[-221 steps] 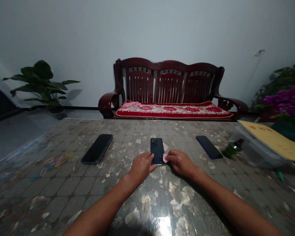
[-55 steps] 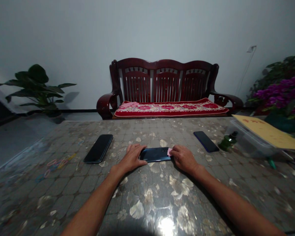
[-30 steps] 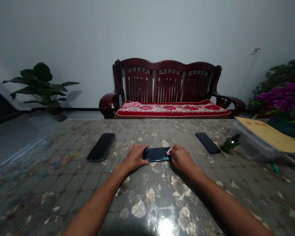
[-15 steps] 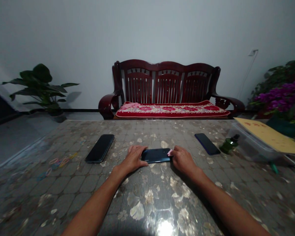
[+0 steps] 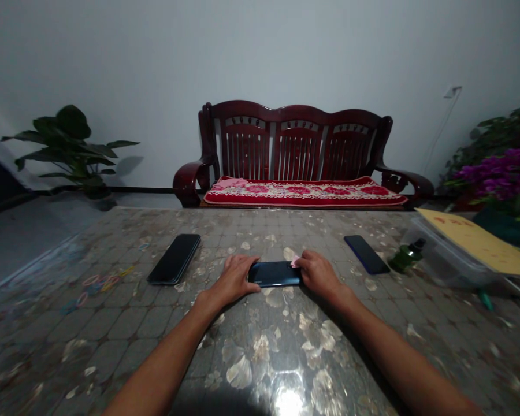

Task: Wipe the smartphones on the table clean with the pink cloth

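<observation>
A dark blue smartphone (image 5: 274, 274) lies flat in the middle of the table, its long side running left to right. My left hand (image 5: 238, 276) grips its left end, thumb on the near edge and fingers on the far edge. At the opposite end, my right hand (image 5: 317, 274) is closed on a small pink cloth (image 5: 295, 262), pressed to the phone's far right corner. Most of the cloth is hidden by the fingers. Another dark phone (image 5: 175, 259) rests to the left, and a third phone (image 5: 366, 254) to the right.
Several coloured rubber bands (image 5: 99, 283) lie at the left of the patterned table (image 5: 125, 341). On the right are a green spray bottle (image 5: 407, 256) and a clear plastic box (image 5: 437, 260) topped by a yellow sheet (image 5: 481, 240). A wooden bench (image 5: 297, 138) stands beyond.
My right hand has shifted slightly left and away from me, carrying the pink cloth toward the phone's far corner. My left hand keeps its hold on the phone.
</observation>
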A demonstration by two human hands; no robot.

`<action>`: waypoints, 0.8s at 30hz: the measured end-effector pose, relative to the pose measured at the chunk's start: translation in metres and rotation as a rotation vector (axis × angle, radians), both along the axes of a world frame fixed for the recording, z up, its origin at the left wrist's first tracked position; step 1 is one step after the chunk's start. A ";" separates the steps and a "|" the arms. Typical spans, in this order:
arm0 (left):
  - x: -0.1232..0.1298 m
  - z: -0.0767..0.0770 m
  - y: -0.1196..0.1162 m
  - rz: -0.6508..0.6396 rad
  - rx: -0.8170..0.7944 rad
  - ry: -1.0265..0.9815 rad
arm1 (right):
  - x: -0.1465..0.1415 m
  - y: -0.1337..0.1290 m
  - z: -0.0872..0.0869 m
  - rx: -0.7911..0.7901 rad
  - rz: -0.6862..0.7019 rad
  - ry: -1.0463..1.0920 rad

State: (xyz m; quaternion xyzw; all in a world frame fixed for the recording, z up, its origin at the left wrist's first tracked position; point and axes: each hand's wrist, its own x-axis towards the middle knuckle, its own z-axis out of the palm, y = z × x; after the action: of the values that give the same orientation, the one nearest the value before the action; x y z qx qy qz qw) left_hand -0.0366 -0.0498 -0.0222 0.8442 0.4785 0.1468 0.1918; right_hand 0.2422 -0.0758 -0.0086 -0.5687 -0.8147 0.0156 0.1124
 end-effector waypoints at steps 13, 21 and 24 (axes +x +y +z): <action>-0.002 -0.003 0.003 -0.021 0.030 -0.001 | 0.012 0.004 -0.011 0.081 0.093 0.055; -0.003 -0.005 0.004 -0.091 0.065 0.023 | 0.013 0.002 -0.009 0.061 0.060 0.081; -0.002 -0.005 0.004 -0.121 0.087 0.025 | 0.008 0.010 -0.010 0.055 0.047 0.063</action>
State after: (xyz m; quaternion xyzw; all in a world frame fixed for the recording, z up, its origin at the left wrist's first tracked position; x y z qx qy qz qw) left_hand -0.0389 -0.0458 -0.0268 0.8809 0.4220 0.1451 0.1576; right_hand 0.2507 -0.0654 -0.0185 -0.5453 -0.8240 0.0136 0.1531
